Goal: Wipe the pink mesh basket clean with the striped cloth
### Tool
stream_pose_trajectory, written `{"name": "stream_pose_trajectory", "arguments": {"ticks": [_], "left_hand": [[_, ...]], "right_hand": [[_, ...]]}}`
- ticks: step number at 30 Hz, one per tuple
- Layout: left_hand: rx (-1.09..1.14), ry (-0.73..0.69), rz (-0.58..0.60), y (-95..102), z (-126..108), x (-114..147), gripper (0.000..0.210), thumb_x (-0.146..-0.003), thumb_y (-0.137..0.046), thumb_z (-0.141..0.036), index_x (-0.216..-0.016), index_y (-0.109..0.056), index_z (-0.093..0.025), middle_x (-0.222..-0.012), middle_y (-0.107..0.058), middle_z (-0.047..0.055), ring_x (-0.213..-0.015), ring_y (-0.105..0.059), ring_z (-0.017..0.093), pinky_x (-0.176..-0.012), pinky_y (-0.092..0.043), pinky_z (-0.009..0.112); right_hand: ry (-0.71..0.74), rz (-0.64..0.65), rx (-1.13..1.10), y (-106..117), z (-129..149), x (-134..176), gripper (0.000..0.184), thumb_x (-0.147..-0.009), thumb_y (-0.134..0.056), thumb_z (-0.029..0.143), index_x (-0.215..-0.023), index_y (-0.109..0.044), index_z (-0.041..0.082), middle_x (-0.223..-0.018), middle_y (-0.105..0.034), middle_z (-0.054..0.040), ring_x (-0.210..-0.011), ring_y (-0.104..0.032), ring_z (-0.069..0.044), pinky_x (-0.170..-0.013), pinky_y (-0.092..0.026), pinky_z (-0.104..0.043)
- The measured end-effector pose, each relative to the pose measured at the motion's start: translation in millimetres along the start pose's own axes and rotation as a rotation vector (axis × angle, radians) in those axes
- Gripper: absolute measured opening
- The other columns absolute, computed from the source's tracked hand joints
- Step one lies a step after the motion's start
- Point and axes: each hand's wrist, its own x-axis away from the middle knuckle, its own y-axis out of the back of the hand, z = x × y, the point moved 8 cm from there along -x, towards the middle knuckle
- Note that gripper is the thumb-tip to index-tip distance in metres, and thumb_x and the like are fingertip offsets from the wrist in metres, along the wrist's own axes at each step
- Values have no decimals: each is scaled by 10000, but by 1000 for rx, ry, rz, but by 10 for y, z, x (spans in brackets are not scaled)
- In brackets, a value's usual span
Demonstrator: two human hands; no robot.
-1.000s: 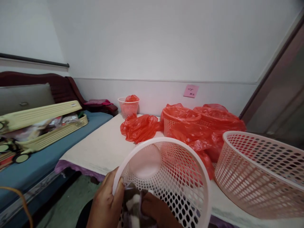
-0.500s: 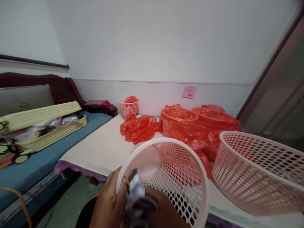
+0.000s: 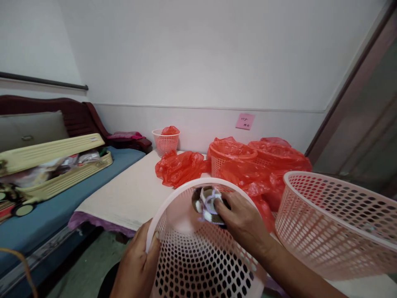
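My left hand [image 3: 139, 252] is closed on the near-left rim of a pale pink perforated plastic basket [image 3: 201, 256], its thumb over the edge. The basket lies tilted, its mouth facing me. Between the fingers of my right hand [image 3: 242, 217] is a small crumpled bundle [image 3: 207, 205] in brown, white and lavender, seemingly cloth; its exact kind is unclear. That hand reaches in from the right, over the basket's mouth. Part of the bundle is hidden behind the fingers.
A larger pink basket [image 3: 328, 231] stands at the right. Red plastic bags [image 3: 182, 167] lie behind, some over other baskets [image 3: 231, 155]. A small basket [image 3: 166, 142] sits at the far left corner of the white table [image 3: 124, 198]. Left is a bed [image 3: 124, 159] with a cream case [image 3: 62, 178].
My right hand has moved up and away from me, from low beside my left hand to the basket's upper part, carrying the bundle. The left hand keeps its hold on the rim.
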Motion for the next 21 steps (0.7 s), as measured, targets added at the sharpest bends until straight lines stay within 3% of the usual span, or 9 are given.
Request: {"name": "stream_pose_trajectory", "arguments": {"ticks": [2, 5, 9, 12, 15, 18, 21], "left_hand": [[-18, -20, -22, 23, -10, 2, 466, -936, -399, -422, -1373, -465, -276, -1337, -596, 53, -1244, -534, 240, -1006, -458, 382], [-46, -50, -36, 18, -42, 5, 452, -930, -400, -409, -1353, -492, -277, -1334, -600, 50, -1233, -546, 235, -988, -471, 362], [-18, -30, -14, -64, -96, 40, 455, -933, -394, -426, -1364, -471, -302, -1348, -589, 26, -1253, -525, 221, -994, -456, 340], [54, 18, -69, -85, -156, 106, 446, -936, -371, -456, -1327, -509, -294, -1363, -575, 26, -1291, -483, 230, -1039, -410, 361], [107, 42, -131, -94, -208, 180, 447, -926, -364, -482, -1280, -552, -283, -1331, -599, 31, -1272, -501, 240, -1036, -411, 367], [104, 51, -123, -144, -186, 238, 442, -907, -401, -506, -1268, -559, -305, -1274, -636, 34, -1213, -555, 243, -956, -474, 348], [86, 35, -102, -201, -112, 285, 418, -895, -429, -498, -1228, -585, -299, -1239, -660, 43, -1156, -601, 239, -923, -496, 345]], "right_hand": [[86, 98, 151, -166, 27, 65, 185, -888, -505, 134, -964, -674, 146, -842, -630, -97, -764, -552, -235, -708, -457, -382], [24, 307, 194, -472, 57, 224, 115, -806, -609, 128, -887, -685, 161, -864, -649, -102, -772, -584, -250, -659, -450, -355], [-230, 517, -212, -939, 131, 495, 214, -717, -581, 49, -852, -690, 176, -868, -675, -90, -787, -621, -220, -661, -423, -295], [-512, 468, -560, -1227, -30, 516, 261, -646, -517, 6, -779, -675, 166, -783, -686, -51, -732, -636, -180, -637, -422, -253], [-678, 369, -612, -1432, -300, 324, 283, -756, -432, 68, -894, -673, 127, -785, -705, -77, -699, -663, -186, -580, -458, -253], [-740, 265, -604, -1579, -435, 51, 382, -849, -322, 104, -1067, -636, 89, -884, -715, -130, -729, -683, -201, -590, -506, -287], [-646, 202, -584, -1690, -267, -180, 409, -869, -317, 94, -1137, -619, 157, -1019, -706, -117, -937, -669, -203, -766, -527, -319]]}}
